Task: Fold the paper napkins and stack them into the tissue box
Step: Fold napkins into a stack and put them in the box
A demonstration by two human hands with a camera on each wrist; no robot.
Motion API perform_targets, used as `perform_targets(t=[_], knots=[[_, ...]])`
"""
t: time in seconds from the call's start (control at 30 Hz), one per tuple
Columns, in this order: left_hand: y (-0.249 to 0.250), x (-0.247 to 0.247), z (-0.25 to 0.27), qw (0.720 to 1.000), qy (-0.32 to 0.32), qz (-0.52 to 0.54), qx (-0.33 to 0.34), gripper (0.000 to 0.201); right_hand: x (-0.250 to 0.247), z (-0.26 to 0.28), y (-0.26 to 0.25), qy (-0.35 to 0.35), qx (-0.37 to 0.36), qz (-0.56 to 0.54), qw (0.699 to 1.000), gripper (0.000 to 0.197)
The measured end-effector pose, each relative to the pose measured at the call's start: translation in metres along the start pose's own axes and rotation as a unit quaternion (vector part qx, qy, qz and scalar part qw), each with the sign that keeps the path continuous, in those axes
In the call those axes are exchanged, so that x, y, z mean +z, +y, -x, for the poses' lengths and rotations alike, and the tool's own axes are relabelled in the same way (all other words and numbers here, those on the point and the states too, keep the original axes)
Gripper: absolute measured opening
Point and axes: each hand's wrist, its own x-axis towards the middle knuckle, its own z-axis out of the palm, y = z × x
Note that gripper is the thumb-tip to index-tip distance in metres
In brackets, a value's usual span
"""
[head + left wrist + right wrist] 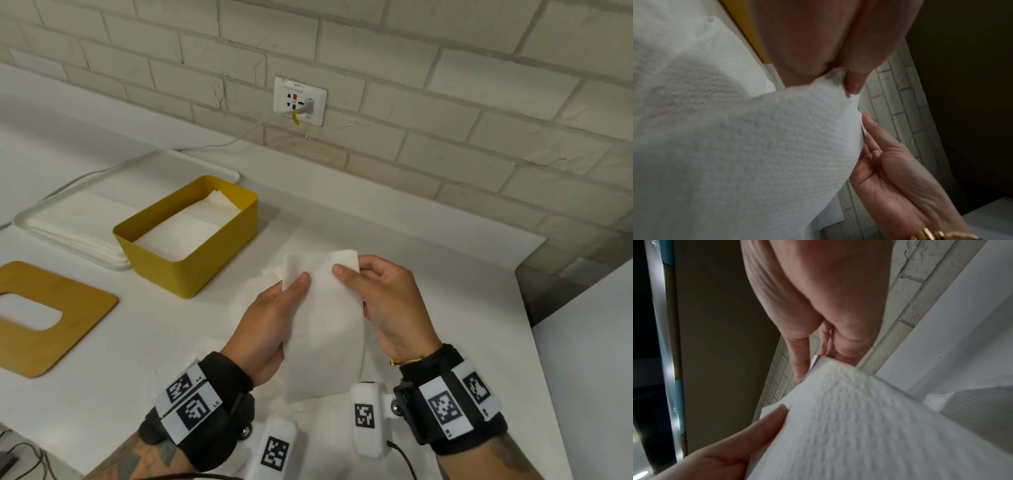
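A white paper napkin (325, 322) is held up above the counter between both hands, folded into a tall strip. My left hand (270, 318) pinches its left edge, thumb on top. My right hand (380, 301) pinches its upper right corner, thumb over the front. The left wrist view shows the textured napkin (760, 146) filling the frame under the left hand (840, 78). In the right wrist view the right hand (818, 356) pinches the napkin (849, 418) at its corner. The yellow tissue box (212, 270) stands open to the left, with folded napkins (185, 233) inside.
A white tray (27, 214) with a stack of flat napkins (75, 222) sits behind the box at far left. The wooden box lid (82, 318) with an oval slot lies at the left edge. A brick wall with a socket (299, 101) and cable runs behind.
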Motion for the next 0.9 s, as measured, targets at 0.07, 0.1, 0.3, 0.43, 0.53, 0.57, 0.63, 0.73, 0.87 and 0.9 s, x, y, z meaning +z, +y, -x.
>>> perform_targets(t=[0.07, 0.1, 0.3, 0.43, 0.53, 0.57, 0.63, 0.73, 0.87, 0.9], knots=[[0.001, -0.003, -0.001, 1.000, 0.015, 0.012, 0.005, 0.033, -0.001, 0.011, 0.008, -0.028, 0.026, 0.000, 0.999, 0.024], [0.003, -0.007, -0.001, 0.999, 0.029, 0.019, 0.011, 0.033, 0.001, 0.019, 0.016, -0.050, 0.039, 0.017, 0.998, 0.025], [0.019, -0.031, -0.006, 0.993, 0.090, 0.036, 0.061, 0.031, -0.025, 0.055, 0.047, -0.166, 0.170, 0.129, 0.963, 0.022], [0.028, -0.039, -0.002, 0.988, 0.108, 0.055, 0.094, 0.016, -0.061, 0.039, 0.032, -0.106, 0.153, 0.172, 0.967, 0.011], [0.028, -0.041, 0.001, 0.986, 0.127, 0.049, 0.100, 0.014, -0.079, 0.008, 0.020, 0.010, 0.115, 0.205, 0.972, 0.008], [0.027, -0.040, 0.002, 0.985, 0.132, 0.049, 0.099, 0.014, -0.082, -0.003, 0.020, 0.031, 0.112, 0.227, 0.967, 0.011], [0.025, -0.040, 0.001, 0.984, 0.142, 0.055, 0.091, 0.016, -0.083, -0.022, 0.027, 0.034, 0.124, 0.276, 0.953, 0.019], [0.022, -0.042, 0.003, 0.984, 0.151, 0.055, 0.074, 0.019, -0.074, -0.038, 0.041, -0.011, 0.150, 0.311, 0.938, 0.033], [0.019, -0.050, 0.008, 0.982, 0.166, 0.056, 0.064, 0.020, -0.063, -0.046, 0.046, -0.023, 0.112, 0.298, 0.948, 0.031], [0.018, -0.052, 0.009, 0.982, 0.170, 0.059, 0.064, 0.020, -0.063, -0.046, 0.043, -0.023, 0.098, 0.282, 0.954, 0.029]])
